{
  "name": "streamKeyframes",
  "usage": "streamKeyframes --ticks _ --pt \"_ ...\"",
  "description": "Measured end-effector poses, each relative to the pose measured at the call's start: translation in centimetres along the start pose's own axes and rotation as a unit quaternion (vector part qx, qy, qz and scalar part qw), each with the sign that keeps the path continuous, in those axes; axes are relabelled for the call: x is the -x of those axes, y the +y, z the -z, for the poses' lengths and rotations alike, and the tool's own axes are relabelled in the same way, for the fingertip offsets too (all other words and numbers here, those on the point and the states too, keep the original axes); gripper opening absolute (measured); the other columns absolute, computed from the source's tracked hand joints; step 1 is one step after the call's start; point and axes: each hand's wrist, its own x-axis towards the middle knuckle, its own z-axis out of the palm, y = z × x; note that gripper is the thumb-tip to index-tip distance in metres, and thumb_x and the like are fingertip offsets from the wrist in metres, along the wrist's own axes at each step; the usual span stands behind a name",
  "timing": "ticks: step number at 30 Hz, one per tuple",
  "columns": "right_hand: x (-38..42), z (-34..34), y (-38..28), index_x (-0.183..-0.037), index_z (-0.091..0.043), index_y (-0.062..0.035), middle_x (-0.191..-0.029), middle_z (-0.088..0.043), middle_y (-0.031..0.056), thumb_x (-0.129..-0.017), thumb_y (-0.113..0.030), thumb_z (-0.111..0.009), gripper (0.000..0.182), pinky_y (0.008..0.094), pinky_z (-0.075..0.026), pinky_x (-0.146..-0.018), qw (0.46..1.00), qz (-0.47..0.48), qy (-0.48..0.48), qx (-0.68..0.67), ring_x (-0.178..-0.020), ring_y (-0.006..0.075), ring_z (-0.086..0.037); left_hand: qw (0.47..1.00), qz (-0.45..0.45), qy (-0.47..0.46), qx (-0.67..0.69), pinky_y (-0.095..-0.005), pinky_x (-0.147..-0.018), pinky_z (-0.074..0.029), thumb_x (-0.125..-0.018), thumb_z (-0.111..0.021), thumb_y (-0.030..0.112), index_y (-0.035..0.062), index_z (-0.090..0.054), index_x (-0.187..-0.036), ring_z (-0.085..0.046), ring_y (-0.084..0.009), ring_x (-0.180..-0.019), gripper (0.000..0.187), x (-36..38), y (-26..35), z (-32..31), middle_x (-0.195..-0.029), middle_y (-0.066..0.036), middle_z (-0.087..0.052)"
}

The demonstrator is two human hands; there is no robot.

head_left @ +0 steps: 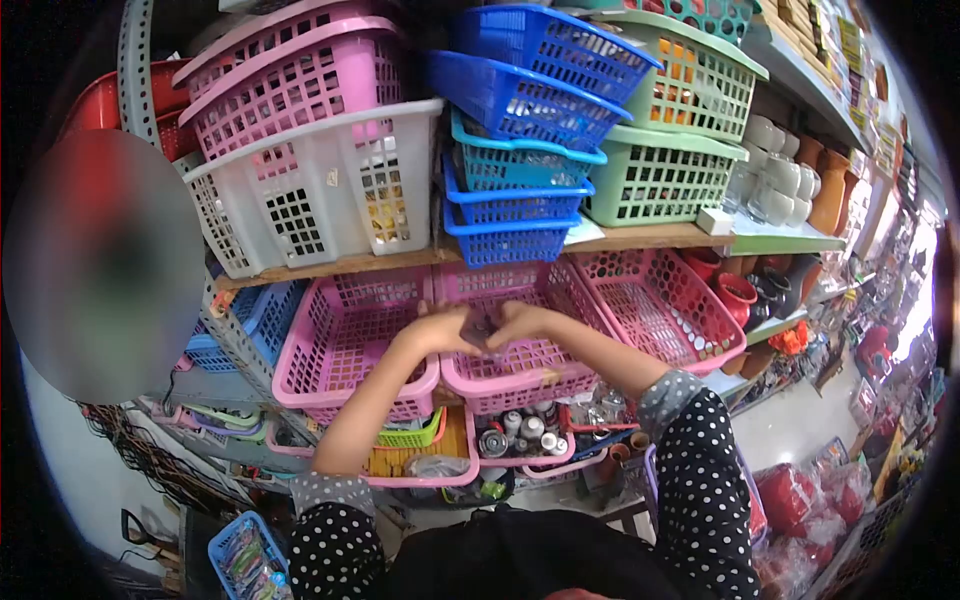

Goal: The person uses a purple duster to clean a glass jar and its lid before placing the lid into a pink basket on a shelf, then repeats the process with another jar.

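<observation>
My left hand (446,328) and my right hand (517,322) meet over the middle pink basket (520,385), fingers curled in toward each other. Between them shows a small dark thing (481,326), too blurred to name, and both hands close around it. Another pink basket (355,397) stands beside it on the left, under my left forearm. To the right, past my right forearm, sits a deeper pink basket (640,290) with a row of small pale round pieces along its near side.
Above, a wooden shelf (400,262) bears a white basket (330,190), blue baskets (530,130) and green baskets (665,170). Below hangs a tray with spray cans (525,430). White cups (780,190) and red pots (737,295) stand at right. A blurred patch covers the far left.
</observation>
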Motion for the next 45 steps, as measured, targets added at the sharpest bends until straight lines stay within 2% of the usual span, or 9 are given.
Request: streamKeyframes --ticks 5,8,18,21,24,31,33,35,45 --pt "-5.7 -2.2 3.7 -0.100 -0.065 0.0006 -0.097 -0.066 0.0150 -0.055 -0.031 -0.083 0.058 0.0372 -0.055 -0.067 0.977 -0.108 -0.128 0.130 -0.087 0.0265 -0.063 0.986 0.001 -0.102 -0.134 -0.0642 -0.102 -0.016 -0.079 -0.058 0.029 0.0046 -0.064 -0.108 -0.048 -0.0320 -0.116 0.038 -2.8 -0.6 -4.0 -0.117 -0.016 -0.057" --pt "-8.1 -3.4 6.3 -0.117 -0.061 -0.0107 -0.109 -0.064 0.0118 -0.051 -0.032 -0.084 0.072 0.0358 -0.047 -0.086 0.974 -0.058 -0.135 0.170 -0.096 0.0246 -0.059 0.964 -0.008 -0.176 -0.199 -0.0650 -0.103 -0.014 -0.073 -0.054 0.013 0.0058 -0.070 -0.096 -0.055 -0.0308 -0.111 0.029 -4.3 -0.7 -5.6 -0.110 -0.016 -0.063" --pt "-14.0 -3.9 10.2 -0.137 -0.042 -0.0111 -0.138 -0.042 0.0208 -0.053 -0.042 -0.081 0.098 0.0460 -0.039 -0.099 0.897 0.120 -0.028 0.424 -0.130 0.0322 -0.038 0.960 0.031 -0.200 -0.196 -0.0605 -0.103 -0.019 -0.075 -0.053 0.013 0.0064 -0.070 -0.094 -0.061 -0.0324 -0.100 0.026 -8.0 -0.3 -6.4 -0.105 -0.015 -0.066" --pt "-12.5 -2.7 8.8 -0.133 -0.043 -0.0118 -0.135 -0.043 0.0226 -0.057 -0.054 -0.074 0.092 0.0422 -0.032 -0.104 0.922 -0.113 -0.067 0.364 -0.124 0.0356 -0.041 0.962 0.035 -0.186 -0.197 -0.0597 -0.103 -0.020 -0.075 -0.053 0.013 0.0065 -0.070 -0.095 -0.061 -0.0326 -0.099 0.027 -7.3 -0.8 -6.4 -0.105 -0.015 -0.066" --pt "-17.6 -3.0 15.1 -0.142 -0.032 -0.0121 -0.145 -0.026 0.0274 -0.046 -0.054 -0.082 0.116 0.0467 -0.032 -0.105 0.949 -0.036 -0.056 0.308 -0.130 0.0423 -0.031 0.964 0.040 -0.167 -0.202 -0.0590 -0.102 -0.021 -0.075 -0.053 0.013 0.0066 -0.069 -0.096 -0.061 -0.0328 -0.099 0.027 -8.2 -0.1 -5.3 -0.105 -0.015 -0.066" --pt "-10.9 -0.7 9.3 -0.138 -0.038 -0.0078 -0.133 -0.043 0.0269 -0.050 -0.049 -0.081 0.106 0.0427 -0.034 -0.104 0.925 0.097 0.052 0.364 -0.121 0.0417 -0.043 0.967 0.028 -0.118 -0.224 -0.0573 -0.102 -0.024 -0.076 -0.052 0.013 0.0067 -0.068 -0.099 -0.062 -0.0333 -0.098 0.029 -8.7 0.5 -4.0 -0.105 -0.015 -0.065" --pt "-11.6 0.0 10.5 -0.136 -0.038 -0.0047 -0.129 -0.048 0.0274 -0.060 -0.041 -0.077 0.092 0.0417 -0.035 -0.102 0.976 0.056 -0.125 0.170 -0.117 0.0395 -0.048 0.968 0.018 -0.105 -0.228 -0.0568 -0.102 -0.024 -0.077 -0.052 0.013 0.0068 -0.068 -0.100 -0.062 -0.0334 -0.097 0.029 -7.4 -0.6 -4.4 -0.106 -0.015 -0.065" --pt "-6.3 0.7 4.0 -0.134 -0.038 -0.0010 -0.130 -0.046 0.0285 -0.069 -0.033 -0.070 0.079 0.0431 -0.038 -0.099 0.948 0.064 -0.150 0.272 -0.116 0.0381 -0.049 0.969 0.007 -0.096 -0.229 -0.0564 -0.102 -0.025 -0.077 -0.052 0.013 0.0068 -0.068 -0.101 -0.062 -0.0336 -0.097 0.030 -6.0 -1.6 -5.3 -0.106 -0.015 -0.065" --pt "19.7 -3.7 -8.3 -0.126 -0.044 0.0006 -0.118 -0.046 0.0228 -0.086 -0.042 -0.058 0.060 0.0441 -0.042 -0.095 0.919 0.169 0.177 0.308 -0.114 0.0382 -0.047 0.962 -0.173 0.195 0.079 -0.0447 -0.096 -0.037 -0.088 -0.051 0.022 0.0060 -0.057 -0.117 -0.055 -0.0296 -0.110 0.034 9.7 7.3 -0.2 -0.118 -0.012 -0.060"
